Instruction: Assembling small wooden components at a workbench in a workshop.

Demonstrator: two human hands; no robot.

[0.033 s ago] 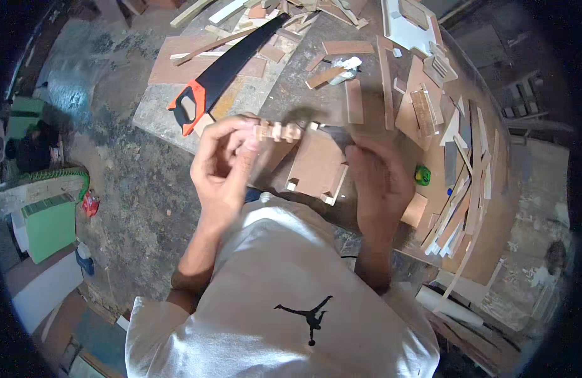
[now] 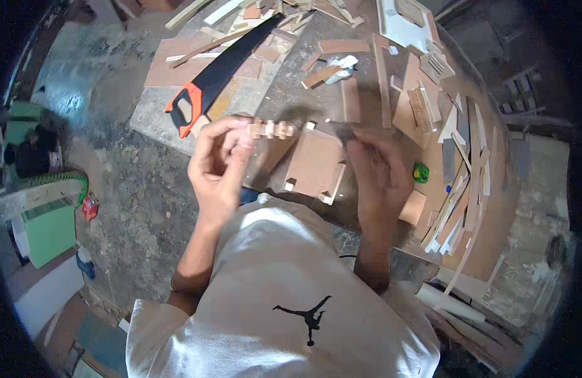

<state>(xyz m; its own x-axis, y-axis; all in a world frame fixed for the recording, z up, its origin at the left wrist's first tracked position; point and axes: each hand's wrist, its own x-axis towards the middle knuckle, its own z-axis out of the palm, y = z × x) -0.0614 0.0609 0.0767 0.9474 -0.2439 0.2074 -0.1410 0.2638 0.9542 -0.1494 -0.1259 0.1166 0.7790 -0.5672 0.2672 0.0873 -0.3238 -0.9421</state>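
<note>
My left hand (image 2: pixel 218 160) pinches a small notched wooden piece (image 2: pixel 272 130) between thumb and fingers, and the piece points to the right. Across from it, my right hand (image 2: pixel 382 167) is closed on a dark, narrow tool (image 2: pixel 342 131), too blurred to name. A gap separates that tool from the notched piece. Below and between my hands lies a flat rectangular wooden panel (image 2: pixel 315 160) with small pale blocks at its corners. Beyond my left hand rests a handsaw (image 2: pixel 225 69) with a black blade and an orange and black handle.
Several wooden strips and offcuts (image 2: pixel 470 183) are piled on the right side of the workbench, more at the far edge. A white bottle (image 2: pixel 342 68) lies beyond the panel. A small green object (image 2: pixel 420 171) sits right of my right hand. Green boxes (image 2: pixel 48 233) stand at far left.
The dark tool in my right hand has drawn slightly away from the notched piece. My left hand keeps its hold, and the whole view has shifted a little.
</note>
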